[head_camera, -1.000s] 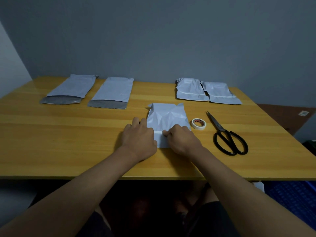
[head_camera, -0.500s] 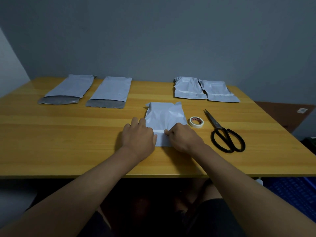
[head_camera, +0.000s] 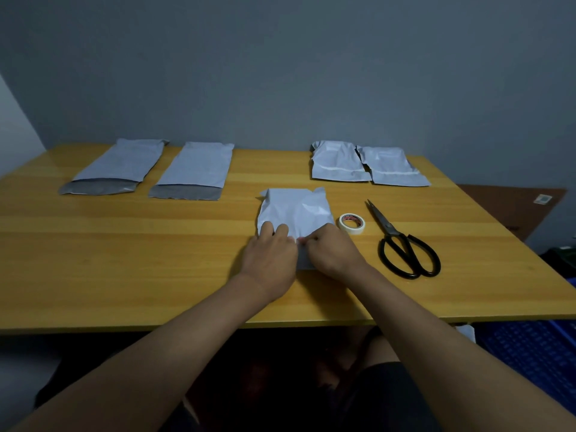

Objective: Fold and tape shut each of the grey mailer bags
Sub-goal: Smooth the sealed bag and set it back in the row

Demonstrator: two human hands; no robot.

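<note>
Head view shows, at the centre of the frame, a crumpled pale grey plastic mailer bag [head_camera: 296,213] lying flat on the yellow wooden table [head_camera: 124,251], its near end covered by both hands. The left hand [head_camera: 269,260] lies on the bag's near left part with fingers fairly straight, pressing it down. The right hand [head_camera: 335,252] has its fingers curled at the near edge and appears to pinch the fold or flap there, though the exact contact is hidden. The film looks thin, light, soft and slippery, so I judge it will spring back unless held flat; the folded near edge is the sensible place to take hold, with the other hand pinning the body. Its surface is wrinkled, with a glossy highlight toward the right. Just right of it sits a small roll of white tape [head_camera: 352,223], and further right a pair of black-handled scissors [head_camera: 402,244]. In the upper left lie two flat grey mailers with dark open flaps [head_camera: 149,169]; in the upper right, two folded, creased grey mailers [head_camera: 364,165] touch side by side.
</note>
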